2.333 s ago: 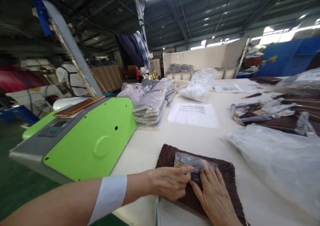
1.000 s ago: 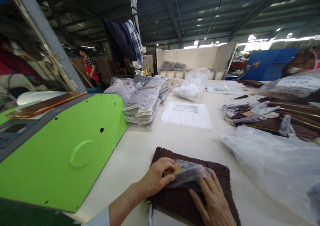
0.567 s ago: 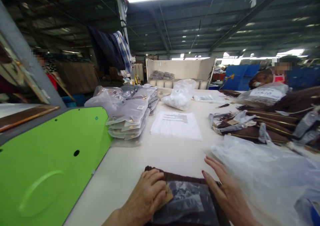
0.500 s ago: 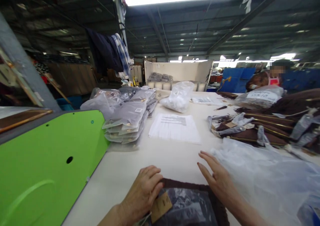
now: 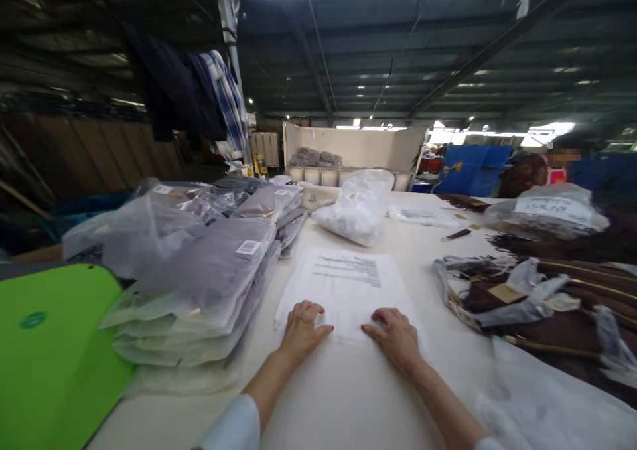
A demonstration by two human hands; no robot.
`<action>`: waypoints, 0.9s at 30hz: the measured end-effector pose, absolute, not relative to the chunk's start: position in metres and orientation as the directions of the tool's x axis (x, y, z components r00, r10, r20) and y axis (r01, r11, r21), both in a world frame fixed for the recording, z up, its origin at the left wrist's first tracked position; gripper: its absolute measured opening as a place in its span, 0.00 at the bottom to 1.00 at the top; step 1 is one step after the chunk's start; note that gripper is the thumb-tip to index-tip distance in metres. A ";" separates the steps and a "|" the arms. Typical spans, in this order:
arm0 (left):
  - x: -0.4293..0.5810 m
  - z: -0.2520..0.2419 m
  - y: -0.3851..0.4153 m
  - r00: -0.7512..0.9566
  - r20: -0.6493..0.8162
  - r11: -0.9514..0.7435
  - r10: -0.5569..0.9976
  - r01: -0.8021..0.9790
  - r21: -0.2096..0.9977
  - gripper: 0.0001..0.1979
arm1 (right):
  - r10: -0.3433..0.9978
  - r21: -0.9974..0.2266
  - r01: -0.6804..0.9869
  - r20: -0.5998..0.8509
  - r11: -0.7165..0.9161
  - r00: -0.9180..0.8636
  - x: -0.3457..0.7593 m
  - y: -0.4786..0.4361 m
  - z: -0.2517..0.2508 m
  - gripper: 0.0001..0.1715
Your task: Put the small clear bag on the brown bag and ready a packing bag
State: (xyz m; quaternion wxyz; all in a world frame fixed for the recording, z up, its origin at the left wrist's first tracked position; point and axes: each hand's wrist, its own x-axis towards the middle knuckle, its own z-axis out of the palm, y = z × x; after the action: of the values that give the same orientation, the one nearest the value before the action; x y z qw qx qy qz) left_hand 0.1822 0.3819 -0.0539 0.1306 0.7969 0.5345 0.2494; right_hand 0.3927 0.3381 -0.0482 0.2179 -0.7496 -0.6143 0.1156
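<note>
A flat stack of clear plastic bags [image 5: 348, 297] with printed lines lies in the middle of the white table. My left hand [image 5: 304, 330] rests at its near left corner, fingers bent over the plastic and thumb apart. At the near right corner, my right hand [image 5: 395, 337] sits likewise, its thumb pointing inward with a gap to the fingers. Both hands touch or hover just over the bags; I cannot tell which. Nothing shows inside either hand.
Bagged grey goods [image 5: 209, 257] are piled at left beside a green panel [image 5: 54, 350]. A knotted-looking bag of white stuffing [image 5: 355, 208] stands behind. Brown zippered items [image 5: 537, 297] and loose plastic [image 5: 562, 397] lie at right. Another person [image 5: 527, 171] is at far right.
Both hands have moved forward from the dark bagged item with a tag to the printed plastic bags. That dark item has left the view, and the camera has come closer to the piles.
</note>
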 end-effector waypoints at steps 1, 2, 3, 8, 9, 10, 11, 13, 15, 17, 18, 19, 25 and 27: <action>0.185 -0.056 0.388 0.287 0.224 -0.362 0.931 0.797 0.483 0.09 | 0.970 -0.471 0.866 0.075 -0.169 0.230 0.395 0.341 -0.052 0.12; 0.188 -0.057 0.393 0.273 0.192 -0.333 0.943 0.807 0.488 0.07 | 0.970 -0.473 0.862 0.058 -0.183 0.238 0.396 0.343 -0.055 0.12; 0.189 -0.058 0.397 0.263 0.163 -0.309 0.951 0.815 0.490 0.06 | 0.970 -0.477 0.857 0.042 -0.192 0.241 0.398 0.345 -0.057 0.12; 0.194 -0.053 0.407 0.274 0.093 -0.285 0.957 0.841 0.459 0.06 | 0.961 -0.485 0.836 -0.039 -0.256 0.272 0.399 0.357 -0.054 0.15; 0.194 -0.052 0.405 0.280 0.096 -0.292 0.955 0.846 0.446 0.07 | 0.957 -0.485 0.830 -0.062 -0.276 0.282 0.399 0.360 -0.053 0.15; 0.195 -0.051 0.403 0.293 0.105 -0.309 0.950 0.848 0.431 0.08 | 0.953 -0.487 0.822 -0.089 -0.296 0.291 0.399 0.364 -0.051 0.16; 0.195 -0.050 0.400 0.315 0.119 -0.335 0.942 0.845 0.417 0.09 | 0.947 -0.491 0.812 -0.119 -0.316 0.297 0.400 0.368 -0.049 0.16; 0.194 -0.048 0.394 0.402 0.162 -0.433 0.901 0.816 0.383 0.08 | 0.938 -0.511 0.787 -0.183 -0.347 0.295 0.402 0.374 -0.044 0.16; 0.193 -0.049 0.388 0.513 0.203 -0.551 0.834 0.765 0.333 0.17 | 0.930 -0.542 0.756 -0.235 -0.366 0.282 0.404 0.378 -0.039 0.16; 0.191 -0.049 0.386 0.594 0.224 -0.634 0.773 0.723 0.274 0.20 | 0.927 -0.581 0.723 -0.270 -0.374 0.262 0.405 0.380 -0.033 0.16; 0.191 -0.049 0.386 0.621 0.227 -0.662 0.750 0.708 0.246 0.17 | 0.925 -0.599 0.707 -0.283 -0.376 0.252 0.406 0.380 -0.029 0.16; 0.191 -0.049 0.386 0.645 0.226 -0.683 0.730 0.694 0.227 0.14 | 0.924 -0.613 0.693 -0.296 -0.379 0.243 0.406 0.379 -0.025 0.16; 0.190 -0.049 0.375 0.803 0.180 -0.822 0.568 0.566 0.071 0.21 | 0.914 -0.628 0.672 -0.345 -0.393 0.211 0.411 0.363 -0.012 0.16; 0.188 -0.049 0.364 0.815 0.159 -0.828 0.558 0.561 0.031 0.20 | 0.915 -0.623 0.681 -0.353 -0.385 0.194 0.413 0.352 -0.015 0.16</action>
State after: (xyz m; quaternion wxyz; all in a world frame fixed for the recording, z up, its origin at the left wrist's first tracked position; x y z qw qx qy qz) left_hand 0.1881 0.3640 -0.0493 -0.0084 0.9525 0.2935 0.0807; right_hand 0.4129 0.3525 -0.0154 0.1667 -0.7545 -0.5288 0.3510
